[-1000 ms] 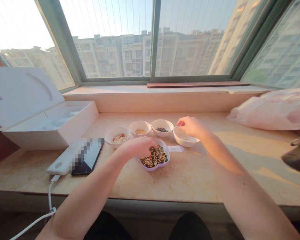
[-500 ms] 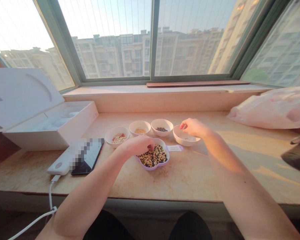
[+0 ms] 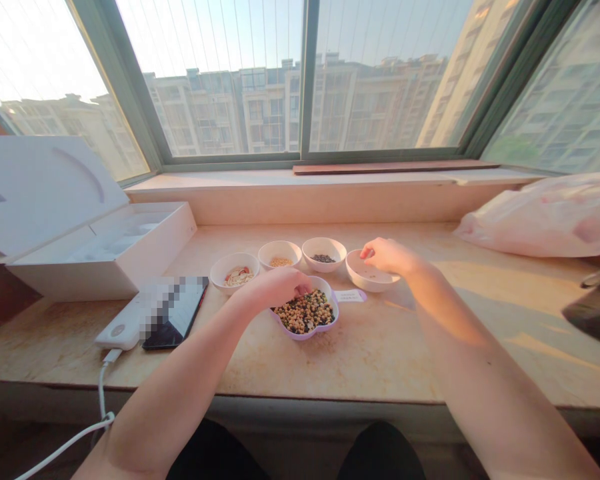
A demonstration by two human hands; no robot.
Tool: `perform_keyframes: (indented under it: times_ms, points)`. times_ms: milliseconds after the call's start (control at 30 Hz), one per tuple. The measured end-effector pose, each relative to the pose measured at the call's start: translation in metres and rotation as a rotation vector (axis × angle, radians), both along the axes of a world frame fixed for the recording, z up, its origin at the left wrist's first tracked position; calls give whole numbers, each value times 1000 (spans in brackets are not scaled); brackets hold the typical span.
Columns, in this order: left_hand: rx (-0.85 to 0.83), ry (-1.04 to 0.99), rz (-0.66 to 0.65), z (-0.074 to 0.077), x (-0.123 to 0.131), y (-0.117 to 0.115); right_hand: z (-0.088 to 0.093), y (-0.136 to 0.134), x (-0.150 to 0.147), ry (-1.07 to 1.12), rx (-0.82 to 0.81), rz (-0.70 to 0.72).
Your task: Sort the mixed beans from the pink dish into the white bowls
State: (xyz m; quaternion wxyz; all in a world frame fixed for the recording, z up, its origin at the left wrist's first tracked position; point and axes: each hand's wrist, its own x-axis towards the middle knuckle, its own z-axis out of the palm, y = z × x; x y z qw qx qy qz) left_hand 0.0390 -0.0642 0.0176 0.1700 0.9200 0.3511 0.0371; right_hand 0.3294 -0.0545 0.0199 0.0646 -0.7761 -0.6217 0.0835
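Observation:
A lilac flower-shaped dish (image 3: 325, 327) holds mixed beans on the stone ledge. My left hand (image 3: 275, 287) hovers over its left rim, fingers pinched together on something too small to make out. My right hand (image 3: 387, 255) sits over the rightmost small white bowl (image 3: 367, 280), fingertips pinched, and I cannot see what they hold. To the left stand three more small white bowls: one with dark seeds (image 3: 324, 255), one with yellow grains (image 3: 280, 254), one with pale and red pieces (image 3: 234, 271).
An open white box (image 3: 97, 257) sits at the left. A white power bank (image 3: 125, 327) with a cable and a dark phone (image 3: 173, 323) lie in front of it. A pink plastic bag (image 3: 550, 217) rests at the right. A dark object (image 3: 597, 310) pokes in at the right edge.
My left hand has lifted slightly off the beans and drawn back to the dish's left rim. My right hand has shifted a little right over the rightmost bowl.

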Motion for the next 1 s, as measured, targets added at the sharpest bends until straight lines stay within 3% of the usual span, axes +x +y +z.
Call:
perform_keyframes:
  times_ms: [367, 567, 667, 767, 867, 1000]
  points:
    - [-48, -111, -4, 0, -5, 13, 10, -8, -12, -44, 25, -34]
    - [146, -274, 137, 1, -14, 28, 18, -18, -29, -73, 225, 22]
    - [212, -349, 278, -2, -19, 36, 24, -26, -46, 5, 290, 187]
    - [253, -377, 386, -7, -22, 41, 24, -36, -66, 144, 207, 450]
    - [285, -371, 420, -9, -23, 44, 15, -43, -84, 187, 54, 615]
    - [314, -359, 411, -9, -24, 45, 1, -46, -99, 77, 47, 758]
